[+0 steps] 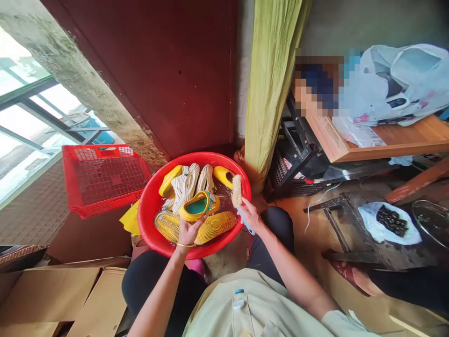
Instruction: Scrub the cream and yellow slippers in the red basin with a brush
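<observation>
A red plastic basin of water sits on the floor between my knees, holding several shoes. My left hand is shut on a yellow shoe with a green insole, tilted up over the water. My right hand grips a scrubbing brush with pale bristles and a blue handle, close to that shoe's right side but apart from it. Two white shoes lie at the back of the basin among yellow ones. Two yellow soles face up near my left hand.
A red plastic crate stands left of the basin, and flattened cardboard boxes lie at lower left. A green cloth hangs to the right. Further right are a low stool, a metal bowl, and another person's sandalled foot.
</observation>
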`<state>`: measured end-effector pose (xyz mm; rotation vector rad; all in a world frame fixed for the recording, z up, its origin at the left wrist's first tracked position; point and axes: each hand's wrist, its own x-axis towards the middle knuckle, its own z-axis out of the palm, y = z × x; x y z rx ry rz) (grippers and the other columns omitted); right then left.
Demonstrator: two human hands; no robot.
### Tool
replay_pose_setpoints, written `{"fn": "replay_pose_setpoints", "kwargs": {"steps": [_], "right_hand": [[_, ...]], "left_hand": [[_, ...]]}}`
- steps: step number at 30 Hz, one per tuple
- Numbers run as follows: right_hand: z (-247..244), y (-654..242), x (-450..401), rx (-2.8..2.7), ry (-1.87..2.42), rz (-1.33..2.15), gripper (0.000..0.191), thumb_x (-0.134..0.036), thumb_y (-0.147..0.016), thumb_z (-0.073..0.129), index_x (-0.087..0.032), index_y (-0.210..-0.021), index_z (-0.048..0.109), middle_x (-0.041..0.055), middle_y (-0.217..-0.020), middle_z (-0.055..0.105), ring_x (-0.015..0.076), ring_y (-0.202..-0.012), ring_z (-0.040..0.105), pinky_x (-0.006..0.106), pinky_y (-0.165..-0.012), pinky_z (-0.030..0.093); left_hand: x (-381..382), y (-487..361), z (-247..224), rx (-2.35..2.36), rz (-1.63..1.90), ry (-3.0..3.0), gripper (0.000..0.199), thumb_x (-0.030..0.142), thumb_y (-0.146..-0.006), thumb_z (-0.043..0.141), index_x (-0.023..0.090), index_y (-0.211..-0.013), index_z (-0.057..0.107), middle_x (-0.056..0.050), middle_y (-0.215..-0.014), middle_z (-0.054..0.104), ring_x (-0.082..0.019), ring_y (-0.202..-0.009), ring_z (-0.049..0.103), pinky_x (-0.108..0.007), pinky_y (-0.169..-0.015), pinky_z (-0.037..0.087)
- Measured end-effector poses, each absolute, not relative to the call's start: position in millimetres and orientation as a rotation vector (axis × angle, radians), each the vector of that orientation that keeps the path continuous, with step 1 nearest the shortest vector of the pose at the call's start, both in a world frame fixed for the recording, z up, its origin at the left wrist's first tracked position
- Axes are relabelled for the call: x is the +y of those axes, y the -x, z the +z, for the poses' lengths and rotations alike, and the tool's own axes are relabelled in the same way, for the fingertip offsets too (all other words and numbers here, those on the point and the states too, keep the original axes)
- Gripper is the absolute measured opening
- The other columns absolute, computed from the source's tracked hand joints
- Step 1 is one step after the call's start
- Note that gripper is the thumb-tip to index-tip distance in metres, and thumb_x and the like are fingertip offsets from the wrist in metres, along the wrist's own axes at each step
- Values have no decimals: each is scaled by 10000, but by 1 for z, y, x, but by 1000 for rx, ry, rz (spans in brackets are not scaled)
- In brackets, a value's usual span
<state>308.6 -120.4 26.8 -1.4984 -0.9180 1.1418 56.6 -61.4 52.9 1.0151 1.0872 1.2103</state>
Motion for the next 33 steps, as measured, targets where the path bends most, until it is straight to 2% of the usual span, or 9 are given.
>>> {"fn": "replay_pose_setpoints", "kwargs": {"steps": [3, 5, 9, 12, 15, 18, 22, 27, 33], "right_hand": [[24, -293, -119, -1099, 1524, 1187, 672, -466, -921, 565, -220, -1538, 459, 13, -871, 717, 128, -538, 608, 251, -503, 523], [22, -275, -119, -1315, 1547, 1139, 593, -376, -931, 565, -238, -1506, 516, 38, -962, 751, 170, -691, 684, 293, -642, 578], [23, -244, -112, -1648, 1624, 928, 557, -180, -887, 563, -248, -1438, 608, 78, -1218, 745, 244, -1110, 681, 365, -987, 534], [31, -238, -102, -1694, 1704, 876, 560, -163, -913, 505, -246, -1460, 590, 78, -1262, 730, 244, -1160, 662, 373, -1029, 513], [43, -241, -109, -1793, 1741, 807, 597, -153, -912, 499, -254, -1497, 557, 75, -1159, 743, 235, -1070, 675, 338, -965, 531], [50, -237, -136, -1989, 1739, 723, 624, -181, -921, 522, -304, -1532, 517, 67, -1033, 717, 220, -913, 670, 293, -825, 539], [51, -228, -153, -2126, 1752, 615, 606, -219, -953, 503, -355, -1543, 496, 67, -1018, 671, 199, -802, 642, 272, -710, 522], [61, -240, -104, -1813, 1818, 455, 595, -197, -966, 458, -241, -1558, 486, 113, -1052, 685, 232, -948, 647, 324, -892, 535], [71, -249, -97, -1751, 1632, 620, 608, -186, -921, 485, -221, -1528, 511, 110, -1224, 708, 253, -1092, 645, 389, -1019, 514]], "left_hand": [[-82, -46, 45, 1021, 1192, -759, 821, 334, -637, 913, 244, -1371, 557, -101, -1231, 708, -323, -1150, 687, -520, -1015, 554], [-89, -40, 40, 982, 1144, -564, 730, 368, -696, 873, 293, -1351, 559, -69, -1215, 705, -288, -1076, 718, -519, -958, 592], [-85, -32, 29, 1105, 1088, -345, 407, 213, -703, 812, 244, -1074, 647, -24, -996, 725, -240, -937, 746, -474, -888, 634], [-80, -28, 22, 1115, 1037, -266, 260, 118, -675, 749, 207, -892, 635, -4, -839, 706, -204, -823, 745, -478, -900, 631], [-78, -23, 17, 1046, 1050, -269, 311, 104, -667, 744, 229, -937, 652, 5, -841, 718, -214, -843, 753, -515, -936, 613], [-78, -21, 14, 995, 1101, -251, 370, 117, -671, 758, 252, -1005, 670, 2, -877, 737, -246, -915, 760, -545, -950, 601], [-80, -27, 16, 968, 1113, -255, 504, 79, -649, 764, 260, -1112, 687, -10, -922, 747, -246, -925, 757, -542, -960, 600], [-89, -36, 25, 915, 1120, -452, 786, 122, -653, 797, 320, -1384, 589, -44, -1159, 730, -277, -1077, 721, -531, -964, 598], [-94, -42, 18, 999, 1271, -725, 741, 255, -654, 865, 271, -1359, 640, -73, -1307, 697, -311, -1287, 621, -441, -1080, 528]]}}
